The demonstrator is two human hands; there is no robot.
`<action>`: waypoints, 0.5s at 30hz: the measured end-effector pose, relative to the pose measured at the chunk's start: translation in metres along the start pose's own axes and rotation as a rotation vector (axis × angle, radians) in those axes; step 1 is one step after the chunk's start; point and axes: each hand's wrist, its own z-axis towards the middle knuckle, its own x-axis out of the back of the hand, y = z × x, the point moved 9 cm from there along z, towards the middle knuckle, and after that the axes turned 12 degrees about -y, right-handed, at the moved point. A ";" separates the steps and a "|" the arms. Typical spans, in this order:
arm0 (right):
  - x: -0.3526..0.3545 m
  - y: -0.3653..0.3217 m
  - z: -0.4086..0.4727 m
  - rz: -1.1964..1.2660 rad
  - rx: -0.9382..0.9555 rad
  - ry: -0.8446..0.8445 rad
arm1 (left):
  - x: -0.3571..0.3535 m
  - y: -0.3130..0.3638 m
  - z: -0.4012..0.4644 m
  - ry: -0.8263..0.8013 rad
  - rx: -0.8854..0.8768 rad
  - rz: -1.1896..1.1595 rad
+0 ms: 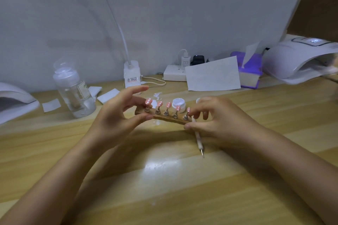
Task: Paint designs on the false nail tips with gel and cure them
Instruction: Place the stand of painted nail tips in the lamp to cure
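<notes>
**Both hands on the nail stand, dots laid, curing to come**

Left hand [117, 113] pinching the left end of the wooden stand [162, 117] between thumb below and fingers above, index finger lifted free. Right hand [210, 115] gripping the right end, fingers curled over the edge, with a dotting pen [198, 138] trapped under the same grip and pointing down toward the table [164, 179]. Stand raised just off the wood, tilted slightly, held between the two hands at the middle of the view.

Five pink nail tips [168, 105] mounted on metal pegs along the stand, each carrying a short row of white dots. Painting, by the look of it, finished or close to finished on all five. Open jar of white gel [178, 103] just behind the stand, its lid off. Judged from this: design step largely done, curing not yet done, stand not yet inside either lamp.

Curing lamp [301, 58] at the far right with a lit display on top; digits too blurred to read. Second lamp [16, 100] at the left edge. Either within reach for the next step.

Writing: red and dark print on a label on the desk lamp base [132, 75], not legible. Pale label on the clear pump bottle [73, 89], unreadable. Small print on the white charger [185, 61] plugged into the power strip [174, 73], too small to make out. Purple tissue pack [249, 71] with no readable brand.
</notes>
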 end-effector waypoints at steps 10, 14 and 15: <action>0.086 -0.015 -0.020 0.081 0.166 0.057 | 0.011 0.054 0.025 0.173 -0.186 -0.289; 0.136 0.013 -0.037 0.195 0.128 0.225 | 0.004 0.090 0.069 0.282 -0.256 -0.394; 0.149 0.025 -0.044 0.228 0.093 0.284 | -0.002 0.097 0.082 0.306 -0.257 -0.435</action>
